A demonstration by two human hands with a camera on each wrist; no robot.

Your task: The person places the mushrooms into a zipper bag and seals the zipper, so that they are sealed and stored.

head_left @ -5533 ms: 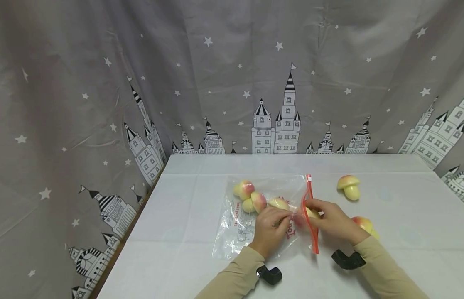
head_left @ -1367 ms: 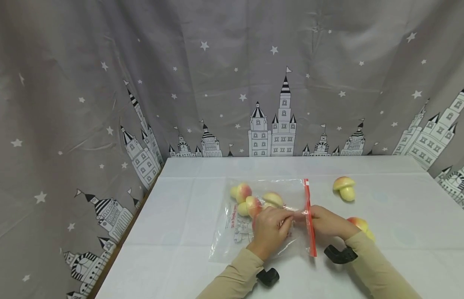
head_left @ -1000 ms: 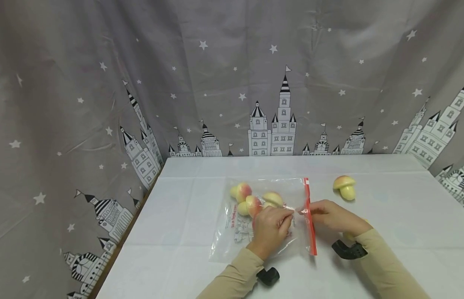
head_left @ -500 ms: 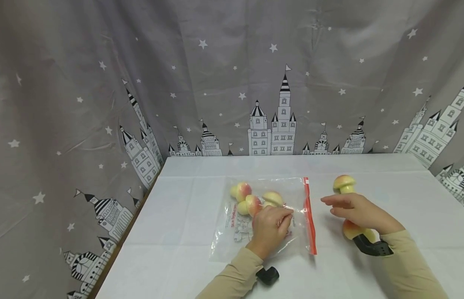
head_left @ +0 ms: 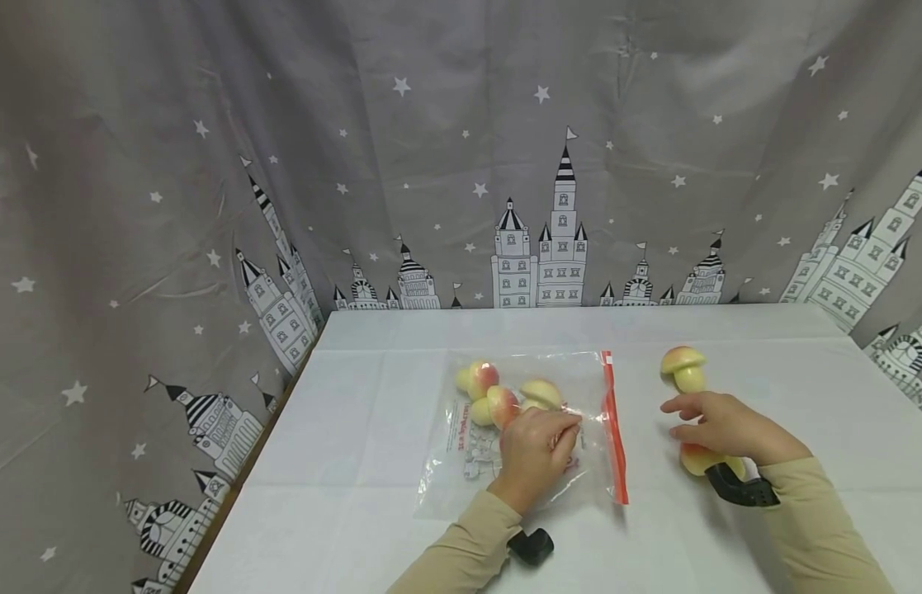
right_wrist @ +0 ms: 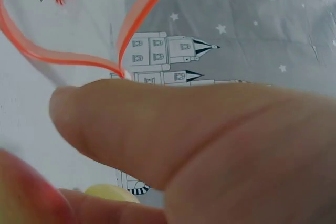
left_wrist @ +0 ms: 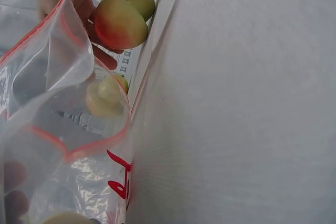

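A clear zip bag [head_left: 444, 491] with a red zip edge [head_left: 614, 437] lies flat, its mouth facing right. My left hand [head_left: 536, 458] pinches the upper film of the bag, and the left wrist view shows the mouth gaping. Inside are several yellow-and-red toy mushrooms, one at the back left [head_left: 484, 379]; the hand partly hides others. Right of the bag, my right hand [head_left: 731, 427] hovers with fingers spread over a loose mushroom [head_left: 695, 460]. Its thumb [right_wrist: 126, 124] crosses the right wrist view, with the mushroom's red cap [right_wrist: 26, 192] below.
Another loose mushroom [head_left: 683, 368] lies farther back, just beyond the right hand's fingertips. A white cloth covers the table [head_left: 371, 429]. Behind and to the left hangs a grey curtain [head_left: 446, 107] printed with castles and stars.
My right hand held a mushroom at the bag's mouth, went inside, then came out without it and moved right over the nearer loose mushroom. My left hand has kept its place on the bag.
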